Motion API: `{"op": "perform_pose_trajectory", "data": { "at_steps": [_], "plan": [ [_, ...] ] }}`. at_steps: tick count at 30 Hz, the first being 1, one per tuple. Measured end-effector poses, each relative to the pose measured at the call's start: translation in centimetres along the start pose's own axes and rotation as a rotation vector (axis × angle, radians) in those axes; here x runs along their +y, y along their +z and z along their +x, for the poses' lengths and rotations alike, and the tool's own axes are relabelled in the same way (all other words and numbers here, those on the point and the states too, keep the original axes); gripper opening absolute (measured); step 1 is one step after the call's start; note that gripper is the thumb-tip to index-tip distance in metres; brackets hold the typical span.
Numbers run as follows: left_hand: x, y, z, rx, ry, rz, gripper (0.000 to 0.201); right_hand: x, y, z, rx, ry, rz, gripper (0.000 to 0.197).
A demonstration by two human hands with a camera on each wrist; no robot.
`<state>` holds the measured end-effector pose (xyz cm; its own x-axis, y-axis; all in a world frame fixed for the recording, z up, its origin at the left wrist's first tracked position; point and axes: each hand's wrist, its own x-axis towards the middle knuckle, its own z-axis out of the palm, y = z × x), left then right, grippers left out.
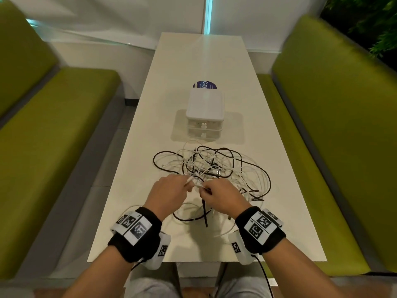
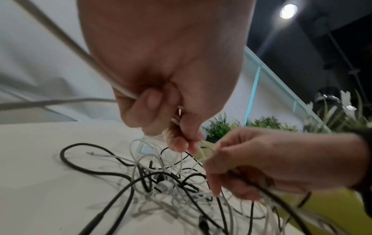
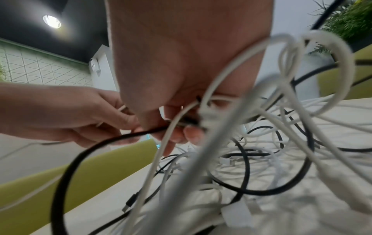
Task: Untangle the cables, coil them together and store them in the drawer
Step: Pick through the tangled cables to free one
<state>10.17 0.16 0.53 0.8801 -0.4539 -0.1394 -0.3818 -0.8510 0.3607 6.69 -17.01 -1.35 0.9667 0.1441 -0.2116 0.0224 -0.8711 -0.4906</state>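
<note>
White and black cables (image 1: 211, 168) lie tangled on the table (image 1: 137, 211) before the closed drawer unit (image 1: 205, 114). Our left hand (image 1: 166, 195) and right hand (image 1: 223, 198) — close together — pinch strands; we judge hard pulling could tighten knots.

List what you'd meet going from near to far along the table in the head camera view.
The two hands, left hand and right hand, side by side → tangled cables → white drawer unit → blue round sticker → table far end.
</note>
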Motion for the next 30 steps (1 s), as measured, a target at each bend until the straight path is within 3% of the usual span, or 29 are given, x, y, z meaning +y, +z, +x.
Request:
{"op": "perform_pose_trajectory", "data": {
  "at_steps": [2, 8, 12, 17, 21, 23, 26, 28, 30],
  "plan": [
    [-0.3, -0.9, -0.2, 0.070, -0.021, -0.053, 0.017, 0.2, 0.2, -0.1, 0.011, 0.001, -0.007, 0.031],
    [-0.9, -2.5, -0.1, 0.238, -0.082, -0.227, 0.027, 0.4, -0.2, -0.4, 0.008, 0.014, 0.069, 0.016],
    [-2.3, -3.3, 0.3, 0.379, -0.166, -0.283, 0.021, 1.4, 0.1, -0.9, -0.027, 0.053, 0.014, 0.027],
    [-2.7, -2.7, 0.6, 0.259, -0.125, -0.147, 0.026, 1.3, 0.2, -0.8, -0.052, 0.051, 0.075, 0.040],
    [-0.3, -2.5, -0.3, 0.281, 0.068, -0.214, 0.070, 1.0, 0.4, -0.6, -0.070, 0.051, 0.047, 0.040],
    [1.2, -2.1, -0.6, 0.134, 0.195, -0.214, 0.077, 0.8, 0.4, -0.6, -0.060, 0.036, 0.055, 0.041],
    [1.7, -0.3, -0.3, -0.074, 0.213, -0.017, 0.054, 0.4, 0.1, -0.8, -0.044, -0.011, -0.002, 0.026],
    [1.4, 0.4, 0.0, -0.087, 0.170, 0.095, 0.029, 0.4, 0.0, -1.0, -0.034, -0.038, -0.009, 0.023],
    [1.3, 0.4, 0.0, -0.093, 0.159, 0.117, 0.024, 0.5, 0.1, -1.0, -0.027, -0.055, -0.001, 0.022]
  ]
}}
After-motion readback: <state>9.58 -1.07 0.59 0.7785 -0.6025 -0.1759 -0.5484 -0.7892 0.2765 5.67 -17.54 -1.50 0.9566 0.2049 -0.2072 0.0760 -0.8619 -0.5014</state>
